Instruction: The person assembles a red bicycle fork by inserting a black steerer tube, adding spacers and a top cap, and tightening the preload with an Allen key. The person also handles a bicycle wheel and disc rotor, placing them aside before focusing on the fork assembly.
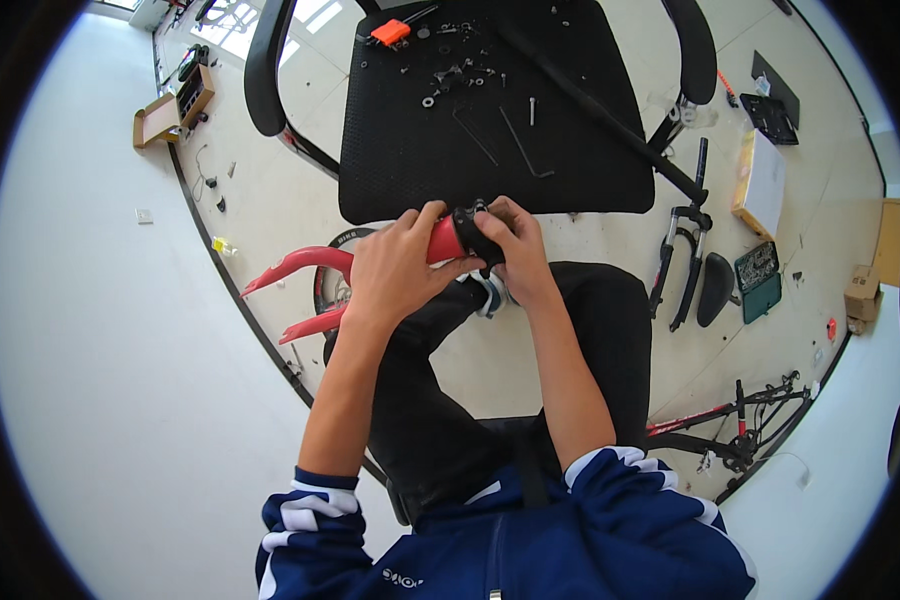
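Note:
Above my lap I hold a red bicycle fork sideways, its two prongs pointing left. My left hand is wrapped round the red body near its right end. A black clamp-like part sits against that end, and my right hand grips it with thumb and fingers. The fingers partly cover the black part, so its exact kind is unclear. Just beyond both hands is the front edge of a black chair seat, bearing an L-shaped hex key, a bolt and several small metal parts.
A long black tube slants across the seat, between two armrests. On the floor at right lie a suspension fork, a saddle, a green tool case and a bicycle frame. A wheel is partly hidden behind the red fork.

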Available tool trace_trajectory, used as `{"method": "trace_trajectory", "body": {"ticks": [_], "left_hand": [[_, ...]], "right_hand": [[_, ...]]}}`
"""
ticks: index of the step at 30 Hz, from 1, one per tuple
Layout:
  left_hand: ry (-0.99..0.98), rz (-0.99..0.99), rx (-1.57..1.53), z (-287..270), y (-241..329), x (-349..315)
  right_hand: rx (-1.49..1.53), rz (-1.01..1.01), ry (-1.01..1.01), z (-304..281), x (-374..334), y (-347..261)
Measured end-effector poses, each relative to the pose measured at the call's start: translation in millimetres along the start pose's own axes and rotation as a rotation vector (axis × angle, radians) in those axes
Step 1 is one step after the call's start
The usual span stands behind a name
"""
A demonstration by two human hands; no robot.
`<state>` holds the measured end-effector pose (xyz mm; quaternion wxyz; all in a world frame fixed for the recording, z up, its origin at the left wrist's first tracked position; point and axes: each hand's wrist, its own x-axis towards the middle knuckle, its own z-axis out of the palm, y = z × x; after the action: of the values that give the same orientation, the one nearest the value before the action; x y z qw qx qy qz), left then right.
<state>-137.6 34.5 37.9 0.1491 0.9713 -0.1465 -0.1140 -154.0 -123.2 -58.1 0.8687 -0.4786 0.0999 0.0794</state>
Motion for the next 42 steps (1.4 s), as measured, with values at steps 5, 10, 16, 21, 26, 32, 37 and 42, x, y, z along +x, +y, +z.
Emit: {"method": "trace_trajectory", "body": {"ticks": [5,10,16,21,26,32,37,42], "left_hand": [[0.036,0.094,0.014,1,-7,-1],[0.064,0.136,-0.11,-5,7,3],[0.097,0.351,-0.195,7,16,21],[0.136,0.311,-0.19,11,29,22],[0.148,0.379,-0.084,18,25,26],[0.168,0.376,-0.066,14,22,21],[0.196,0.385,-0.047,18,25,23],[0.186,0.421,0.009,21,26,27]], "right_hand": [[-0.235,-0.119,-0.043,2,3,-7],[-0.394,-0.176,0.023,3,-2,-12],[-0.228,-0.128,-0.002,-16,2,-21],[-0.205,-0.085,-0.026,-14,-2,-26],[-0.144,-0.011,0.072,-27,-3,-44],[-0.46,-0.052,-0.036,-33,-14,-67],[-0.009,0.0,-0.051,-19,-14,-82],[0.265,0.043,0.061,-3,5,-49]]}}
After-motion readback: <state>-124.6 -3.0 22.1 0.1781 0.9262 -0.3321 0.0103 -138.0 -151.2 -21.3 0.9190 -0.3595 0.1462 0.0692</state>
